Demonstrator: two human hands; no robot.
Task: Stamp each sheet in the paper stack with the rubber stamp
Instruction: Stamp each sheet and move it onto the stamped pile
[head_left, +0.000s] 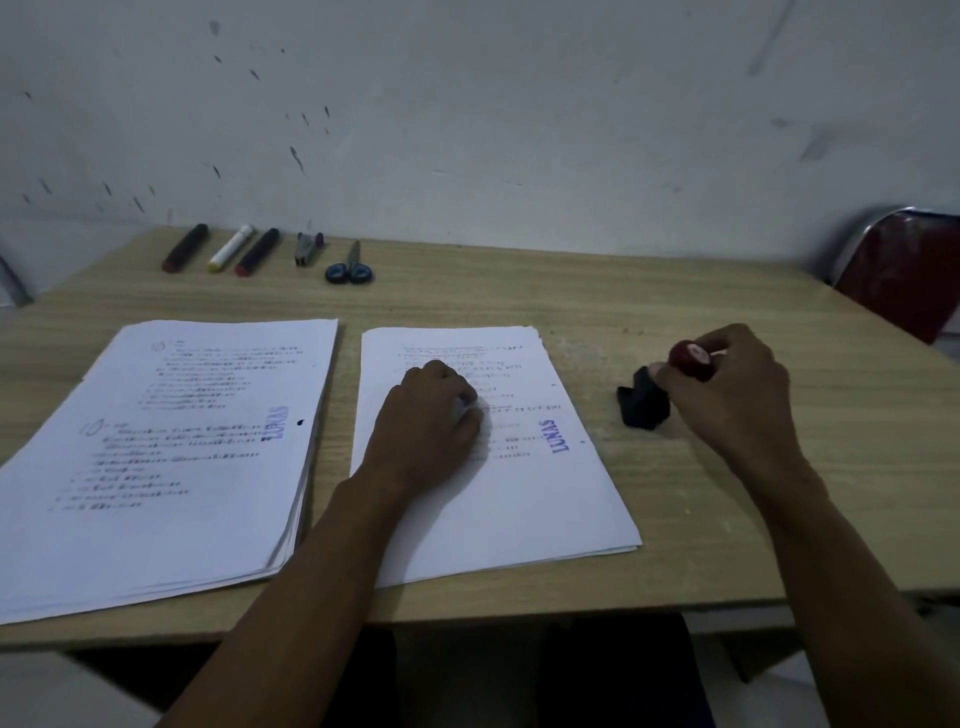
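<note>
The right hand (727, 395) pinches the red-handled rubber stamp (691, 359) in its grip, the black base (643, 404) down on the wooden counter (701, 493), right of the paper stack (519, 509). The left hand (431, 415) rests curled, knuckles up, on that stack's top sheet, already marked "LUNAS" (555, 436). A second stamped pile (156, 467) lies left.
</note>
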